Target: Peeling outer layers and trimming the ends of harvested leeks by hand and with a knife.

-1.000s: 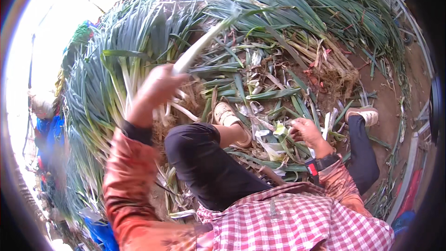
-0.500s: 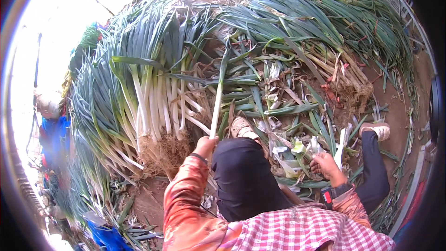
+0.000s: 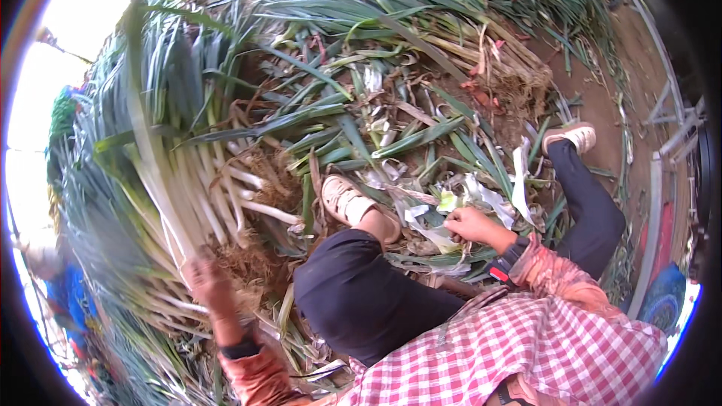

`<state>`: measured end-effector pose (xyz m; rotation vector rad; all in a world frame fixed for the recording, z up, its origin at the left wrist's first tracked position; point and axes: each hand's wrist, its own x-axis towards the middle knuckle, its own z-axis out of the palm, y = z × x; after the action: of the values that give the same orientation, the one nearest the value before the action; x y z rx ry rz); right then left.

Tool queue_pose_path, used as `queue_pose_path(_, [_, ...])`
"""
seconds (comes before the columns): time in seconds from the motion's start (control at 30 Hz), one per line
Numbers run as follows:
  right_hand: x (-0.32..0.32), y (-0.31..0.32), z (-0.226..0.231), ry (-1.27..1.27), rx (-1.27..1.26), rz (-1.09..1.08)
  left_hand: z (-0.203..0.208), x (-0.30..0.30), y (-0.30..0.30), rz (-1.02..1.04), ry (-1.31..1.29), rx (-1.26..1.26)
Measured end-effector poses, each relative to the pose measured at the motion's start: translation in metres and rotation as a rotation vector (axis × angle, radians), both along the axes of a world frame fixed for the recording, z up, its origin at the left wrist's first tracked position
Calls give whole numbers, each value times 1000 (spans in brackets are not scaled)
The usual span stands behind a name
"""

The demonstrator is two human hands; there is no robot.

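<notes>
My left hand [image 3: 209,282], slightly blurred, is closed round the root end of a leek [image 3: 154,162]. Its white stalk rises from my fist and its green leaves reach up over the big pile of leeks [image 3: 199,90] on the left. Matted roots [image 3: 252,267] of that pile lie just beside the hand. My right hand [image 3: 468,224] has its fingers curled together above a heap of stripped leek leaves [image 3: 421,234]. Whatever it grips, if anything, is hidden. A pale peeled strip [image 3: 520,180] lies a little beyond it.
My knee [image 3: 338,286] and shoe [image 3: 350,199] stand between the leek pile and the peelings. Another bundle of leeks [image 3: 451,37], roots toward the right, lies at the back. A metal frame [image 3: 653,233] runs along the right side, over bare soil [image 3: 602,98].
My left hand has swung left with the leek, from beside my knee over to the pile. The right hand stays over the peelings, its fingers more curled. The whole view has shifted.
</notes>
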<state>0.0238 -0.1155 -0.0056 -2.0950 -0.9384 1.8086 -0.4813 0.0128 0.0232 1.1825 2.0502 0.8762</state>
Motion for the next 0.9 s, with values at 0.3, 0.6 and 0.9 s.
queue_pose_path(0.3, [13, 35, -28, -317, 234, 294, 72, -145, 39, 146, 170, 263])
queue_pose_path(0.6, [-8, 183, -70, -533, 658, 491, -38, 87, -50, 141, -219, 37])
queue_pose_path(0.9, [-99, 322, -114, -599, 555, 734, -74, 173, -95, 156, -563, -414])
